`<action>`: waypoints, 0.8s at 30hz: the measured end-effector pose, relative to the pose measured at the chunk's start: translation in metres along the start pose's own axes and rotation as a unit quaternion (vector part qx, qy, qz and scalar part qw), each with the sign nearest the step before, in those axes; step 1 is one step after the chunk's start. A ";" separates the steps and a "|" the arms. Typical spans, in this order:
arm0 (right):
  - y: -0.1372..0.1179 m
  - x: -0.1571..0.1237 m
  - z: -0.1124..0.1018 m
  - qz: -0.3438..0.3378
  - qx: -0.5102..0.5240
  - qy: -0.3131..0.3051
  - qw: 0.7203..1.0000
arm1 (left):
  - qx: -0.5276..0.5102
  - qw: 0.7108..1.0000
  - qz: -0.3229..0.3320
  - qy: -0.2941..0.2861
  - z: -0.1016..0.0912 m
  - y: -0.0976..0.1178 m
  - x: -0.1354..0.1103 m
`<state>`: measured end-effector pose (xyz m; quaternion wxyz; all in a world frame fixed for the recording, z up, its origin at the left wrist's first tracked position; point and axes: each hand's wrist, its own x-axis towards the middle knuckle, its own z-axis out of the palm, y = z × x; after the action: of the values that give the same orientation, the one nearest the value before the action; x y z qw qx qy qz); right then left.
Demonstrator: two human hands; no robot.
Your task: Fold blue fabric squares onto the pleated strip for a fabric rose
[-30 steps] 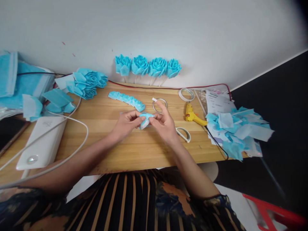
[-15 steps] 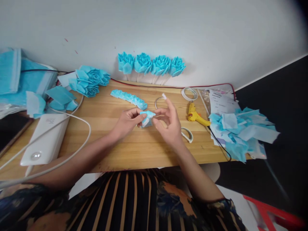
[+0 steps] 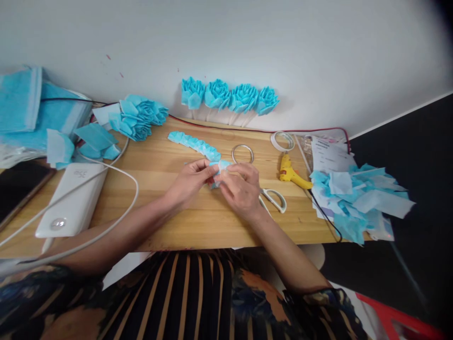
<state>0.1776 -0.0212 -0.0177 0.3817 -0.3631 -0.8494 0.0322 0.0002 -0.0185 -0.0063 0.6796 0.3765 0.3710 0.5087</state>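
Both my hands meet over the middle of the wooden table [image 3: 198,226]. My left hand [image 3: 189,182] pinches a small folded light-blue paper piece [image 3: 219,167] from the left. My right hand [image 3: 240,186] is closed over the same piece from the right, fingers curled on top of it, so most of the piece is hidden. A strip of folded blue petals [image 3: 194,144] lies just behind my hands. A ring of tape [image 3: 242,153] lies beyond my right hand.
Finished blue paper flowers [image 3: 230,97] lean on the wall. More flowers [image 3: 139,115] and blue sheets [image 3: 35,113] sit left. A white power bank [image 3: 72,198] with cable lies front left. Scissors [image 3: 272,198], a yellow glue gun [image 3: 292,174], another tape roll [image 3: 282,140] and blue scraps [image 3: 357,198] are right.
My right hand had its index finger raised with a bit of tape on the tip; it has come down and closed over the blue piece. The view has shifted slightly.
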 end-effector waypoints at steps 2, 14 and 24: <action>-0.002 0.000 0.002 -0.001 0.010 0.018 1.000 | -0.001 1.000 0.002 0.002 0.000 0.001 0.000; -0.019 0.007 0.000 0.069 0.060 0.099 0.991 | 0.054 0.998 0.019 0.025 0.002 0.005 -0.002; -0.019 0.005 0.008 0.179 0.127 0.111 0.969 | 0.085 0.996 0.015 0.028 0.003 0.008 -0.002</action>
<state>0.1586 -0.0302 -0.0142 0.5042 -0.4589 -0.7124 0.1667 -0.0008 -0.0193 0.0026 0.6267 0.4242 0.4259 0.4958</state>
